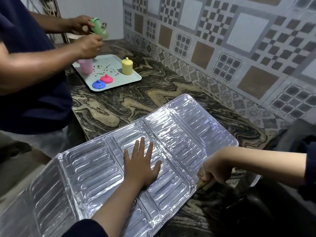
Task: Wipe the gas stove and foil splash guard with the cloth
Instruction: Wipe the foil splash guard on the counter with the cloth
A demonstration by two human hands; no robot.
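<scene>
Left hand [142, 165] lay flat, fingers spread, on the middle panel of the unfolded foil splash guard [179, 134] — apparently pinning it to the marble counter [119, 106]. Right hand [216, 170], fingers curled, pinched the guard's edge just beside it, probably to steady it. No cloth was visible. Bare counter lay beyond the fingertips; a second person's tray [109, 65] stood well apart.

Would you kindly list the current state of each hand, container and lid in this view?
Foil splash guard: unfolded, lying flat across the counter.
Left hand: flat, fingers spread, pressing on the guard.
Right hand: fingers curled at the guard's right edge; grip unclear.
Yellow container: upright on the tray, lid on.
Pink container: upright, lid off.
Pink lid: loose on tray.
Blue lid: loose on tray.
Green container: held by another person.
</scene>
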